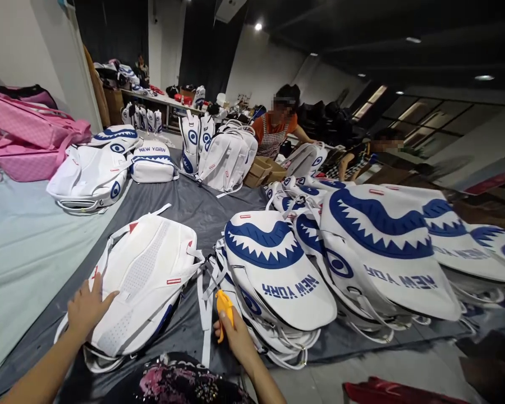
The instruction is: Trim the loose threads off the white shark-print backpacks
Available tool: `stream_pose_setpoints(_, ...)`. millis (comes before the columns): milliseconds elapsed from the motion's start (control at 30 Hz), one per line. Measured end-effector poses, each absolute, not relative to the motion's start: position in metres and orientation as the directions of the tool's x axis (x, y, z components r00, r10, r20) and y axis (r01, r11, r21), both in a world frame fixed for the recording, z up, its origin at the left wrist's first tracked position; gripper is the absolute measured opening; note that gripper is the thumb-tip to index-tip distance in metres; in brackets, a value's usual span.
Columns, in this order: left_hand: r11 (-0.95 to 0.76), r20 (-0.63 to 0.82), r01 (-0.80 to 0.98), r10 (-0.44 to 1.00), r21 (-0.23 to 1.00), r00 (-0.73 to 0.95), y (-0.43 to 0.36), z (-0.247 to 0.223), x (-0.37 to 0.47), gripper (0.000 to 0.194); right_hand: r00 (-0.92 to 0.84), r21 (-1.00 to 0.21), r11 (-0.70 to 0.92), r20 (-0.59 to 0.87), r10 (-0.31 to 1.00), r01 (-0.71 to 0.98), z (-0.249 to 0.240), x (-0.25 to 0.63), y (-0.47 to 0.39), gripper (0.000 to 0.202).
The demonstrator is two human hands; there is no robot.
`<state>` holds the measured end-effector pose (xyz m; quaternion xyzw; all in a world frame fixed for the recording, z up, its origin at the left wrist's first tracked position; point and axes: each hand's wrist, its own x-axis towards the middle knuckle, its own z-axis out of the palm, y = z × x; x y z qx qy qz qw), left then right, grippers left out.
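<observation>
A white backpack point(147, 275) lies on the dark cloth, its strap side and padded back panel facing up. My left hand point(88, 306) rests on its near left part with the fingers spread. Yellow-handled scissors point(224, 310) are in my right hand point(235, 336), their dark blades pointing away from me toward a loose white strap point(203, 303). Just right of that hand, a white backpack with a blue toothed mouth and NEW YORK lettering point(278, 269) tops a stack.
More white backpacks point(387, 252) are piled along the right. Others point(227, 154) stand at the back, near a small NEW YORK bag point(152, 163). Pink bags point(33, 134) lie at the far left on pale cloth point(21, 235). Two people work beyond the table, one in an orange top point(258, 129).
</observation>
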<state>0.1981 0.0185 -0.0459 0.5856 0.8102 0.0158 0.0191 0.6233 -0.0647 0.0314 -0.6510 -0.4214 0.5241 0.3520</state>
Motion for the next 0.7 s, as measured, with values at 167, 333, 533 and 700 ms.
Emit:
stream_pose_setpoints(167, 0.359, -0.043, 0.929, 0.933, 0.086, -0.357, -0.035, -0.055, 0.179, 0.083, -0.047, -0.899, -0.365, -0.387, 0.921, 0.242, 0.030, 0.611, -0.063, 0.068)
stream_pose_setpoints(333, 0.454, -0.157, 0.875, 0.889, 0.170, -0.430, -0.034, -0.039, 0.174, 0.092, -0.135, -0.893, -0.368, -0.411, 0.901, 0.260, 0.021, 0.607, -0.075, 0.062)
stream_pose_setpoints(533, 0.547, -0.243, 0.771, 0.837, 0.327, -0.491, -0.034, -0.014, 0.177, 0.086, -0.146, -0.887, -0.383, -0.427, 0.892, 0.258, 0.008, 0.618, -0.079, 0.059)
stream_pose_setpoints(700, 0.528, -0.221, 0.767, 0.849, 0.364, -0.479, -0.058, -0.022, 0.190, 0.081, -0.155, -0.878, -0.402, -0.449, 0.880, 0.258, 0.006, 0.623, -0.078, 0.061)
